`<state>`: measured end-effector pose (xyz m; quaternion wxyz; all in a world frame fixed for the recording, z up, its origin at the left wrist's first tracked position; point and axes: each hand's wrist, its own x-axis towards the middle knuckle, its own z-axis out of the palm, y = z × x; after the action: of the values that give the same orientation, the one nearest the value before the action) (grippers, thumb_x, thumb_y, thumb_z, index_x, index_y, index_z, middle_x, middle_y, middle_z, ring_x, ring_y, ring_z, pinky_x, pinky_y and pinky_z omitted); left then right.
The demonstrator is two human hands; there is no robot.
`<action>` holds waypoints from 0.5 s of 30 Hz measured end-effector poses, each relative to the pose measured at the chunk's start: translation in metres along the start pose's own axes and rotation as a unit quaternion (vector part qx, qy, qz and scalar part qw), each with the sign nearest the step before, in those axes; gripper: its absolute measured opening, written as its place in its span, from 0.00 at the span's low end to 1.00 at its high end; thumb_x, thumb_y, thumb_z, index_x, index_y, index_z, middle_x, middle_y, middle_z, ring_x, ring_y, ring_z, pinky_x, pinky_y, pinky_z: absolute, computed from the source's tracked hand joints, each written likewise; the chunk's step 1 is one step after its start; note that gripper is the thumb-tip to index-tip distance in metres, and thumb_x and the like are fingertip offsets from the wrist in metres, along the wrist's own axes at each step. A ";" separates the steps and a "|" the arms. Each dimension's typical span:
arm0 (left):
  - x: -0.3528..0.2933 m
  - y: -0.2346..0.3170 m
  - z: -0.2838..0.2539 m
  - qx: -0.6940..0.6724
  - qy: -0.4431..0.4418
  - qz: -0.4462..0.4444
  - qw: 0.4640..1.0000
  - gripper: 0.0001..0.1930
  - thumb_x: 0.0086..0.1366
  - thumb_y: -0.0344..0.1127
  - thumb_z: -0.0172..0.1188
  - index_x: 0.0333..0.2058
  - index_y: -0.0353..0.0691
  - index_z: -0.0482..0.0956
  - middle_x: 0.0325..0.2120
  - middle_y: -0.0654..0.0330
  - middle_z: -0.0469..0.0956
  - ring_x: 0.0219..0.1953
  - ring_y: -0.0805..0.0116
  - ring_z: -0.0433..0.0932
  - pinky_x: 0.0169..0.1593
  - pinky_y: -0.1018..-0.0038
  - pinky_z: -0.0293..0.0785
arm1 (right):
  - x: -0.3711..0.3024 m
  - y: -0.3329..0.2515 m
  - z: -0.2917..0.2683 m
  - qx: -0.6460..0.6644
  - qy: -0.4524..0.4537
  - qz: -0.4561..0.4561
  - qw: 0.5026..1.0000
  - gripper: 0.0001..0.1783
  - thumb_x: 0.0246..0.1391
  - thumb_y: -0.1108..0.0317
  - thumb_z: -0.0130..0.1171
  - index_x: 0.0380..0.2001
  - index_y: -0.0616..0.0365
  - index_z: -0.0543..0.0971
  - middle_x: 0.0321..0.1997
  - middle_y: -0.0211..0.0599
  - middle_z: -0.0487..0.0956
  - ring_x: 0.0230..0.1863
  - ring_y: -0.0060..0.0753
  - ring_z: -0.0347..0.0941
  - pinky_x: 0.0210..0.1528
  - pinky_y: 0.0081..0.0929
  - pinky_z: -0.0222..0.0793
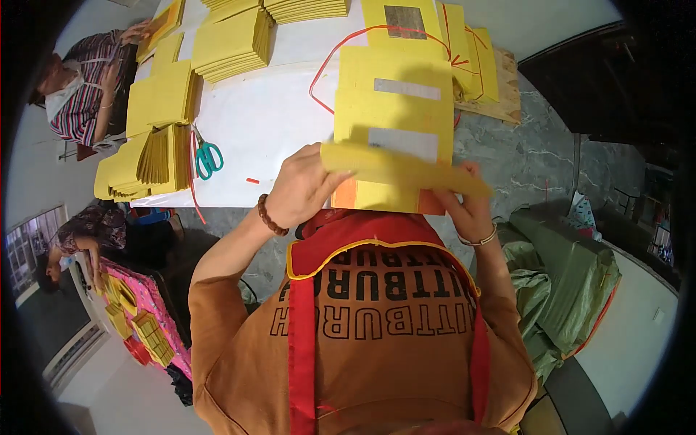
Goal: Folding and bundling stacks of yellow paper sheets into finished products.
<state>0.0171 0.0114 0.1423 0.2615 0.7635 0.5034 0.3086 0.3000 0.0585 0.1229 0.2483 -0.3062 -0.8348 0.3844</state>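
Note:
A bundle of yellow paper (402, 165), slightly blurred and tilted, is held nearly edge-on between my two hands at the table's near edge. My left hand (299, 187) is closed round its left end, and my right hand (467, 205) grips the right end; some fingers are hidden. Under and beyond it lie yellow paper pieces (355, 101) with silvery grey rectangles, overlapping in a row. Orange patches (429, 201) show below the bundle. A red string (313, 80) loops from under these pieces across the white tabletop (246, 130).
Teal-handled scissors (209, 159) lie left beside stacked yellow paper (163, 98). A tied yellow bundle (482, 69) sits on a wooden board (511, 87) at far right. Green wrapped bales (573, 275) stand right. Two other people (87, 94) work at the left.

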 end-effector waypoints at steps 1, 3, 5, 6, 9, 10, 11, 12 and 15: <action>0.004 0.000 0.004 -0.002 -0.003 0.000 1.000 0.09 0.61 0.35 0.53 0.37 0.37 0.76 0.23 0.56 0.73 0.23 0.61 0.71 0.32 0.70 0.68 | 0.002 0.001 0.004 0.042 0.038 0.082 0.995 0.10 0.48 0.68 0.58 0.35 0.56 0.73 0.39 0.34 0.78 0.44 0.38 0.73 0.49 0.37 0.60; 0.011 -0.002 0.011 -0.197 0.017 -0.237 0.951 0.11 0.62 0.35 0.53 0.39 0.35 0.75 0.19 0.56 0.72 0.18 0.68 0.67 0.29 0.76 0.67 | 0.009 -0.001 0.010 0.084 0.076 0.165 0.980 0.11 0.49 0.69 0.57 0.37 0.59 0.73 0.39 0.36 0.78 0.43 0.37 0.74 0.44 0.33 0.64; 0.013 -0.008 0.017 -0.246 0.030 -0.240 0.938 0.12 0.62 0.34 0.53 0.42 0.34 0.72 0.17 0.59 0.71 0.18 0.73 0.65 0.27 0.79 0.65 | 0.020 -0.005 0.014 0.299 0.180 0.209 0.913 0.14 0.50 0.73 0.56 0.42 0.63 0.72 0.40 0.38 0.76 0.43 0.30 0.73 0.39 0.24 0.68; 0.013 -0.011 0.021 -0.294 0.046 -0.243 0.923 0.14 0.62 0.33 0.53 0.46 0.34 0.70 0.16 0.62 0.70 0.18 0.79 0.63 0.26 0.82 0.63 | 0.023 -0.007 0.016 0.299 0.180 0.212 0.913 0.14 0.50 0.73 0.56 0.42 0.63 0.72 0.40 0.38 0.76 0.43 0.30 0.73 0.39 0.24 0.68; 0.016 -0.011 0.015 -0.329 0.026 -0.281 0.901 0.21 0.63 0.28 0.51 0.54 0.35 0.61 0.25 0.62 0.73 0.26 0.82 0.67 0.31 0.84 0.64 | 0.024 -0.008 0.019 0.354 0.213 0.195 0.890 0.20 0.49 0.76 0.56 0.48 0.64 0.70 0.43 0.38 0.75 0.43 0.23 0.71 0.43 0.20 0.67; 0.017 -0.010 0.012 -0.316 -0.008 -0.313 0.896 0.26 0.63 0.25 0.49 0.59 0.36 0.53 0.36 0.58 0.76 0.34 0.80 0.72 0.38 0.83 0.67 | 0.022 -0.006 0.020 0.295 0.215 0.194 0.911 0.22 0.49 0.76 0.57 0.50 0.64 0.69 0.45 0.39 0.75 0.43 0.23 0.71 0.44 0.19 0.67; 0.018 -0.009 0.013 -0.317 -0.012 -0.316 0.894 0.26 0.63 0.25 0.49 0.59 0.36 0.53 0.36 0.58 0.76 0.34 0.80 0.72 0.38 0.83 0.67 | 0.021 -0.004 0.021 0.236 0.215 0.192 0.928 0.24 0.48 0.76 0.58 0.51 0.64 0.69 0.46 0.39 0.74 0.43 0.22 0.71 0.45 0.19 0.67; 0.017 -0.008 0.014 -0.340 0.011 -0.301 0.891 0.29 0.63 0.24 0.49 0.61 0.38 0.48 0.36 0.56 0.77 0.34 0.80 0.73 0.37 0.83 0.67 | 0.021 -0.005 0.020 0.237 0.214 0.196 0.927 0.24 0.48 0.76 0.58 0.51 0.64 0.69 0.46 0.39 0.74 0.43 0.22 0.71 0.45 0.19 0.67; 0.022 -0.003 0.019 -0.374 0.054 -0.287 0.880 0.34 0.62 0.22 0.49 0.63 0.40 0.42 0.30 0.60 0.76 0.28 0.83 0.69 0.33 0.85 0.64 | 0.023 -0.008 0.017 0.270 0.187 0.247 0.912 0.25 0.48 0.76 0.58 0.52 0.65 0.69 0.48 0.40 0.74 0.44 0.23 0.71 0.45 0.19 0.67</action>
<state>0.0355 0.0308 0.1323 0.5774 0.4131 0.5607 0.4262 0.2699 0.0621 0.1237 0.3701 -0.4902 -0.5353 0.5798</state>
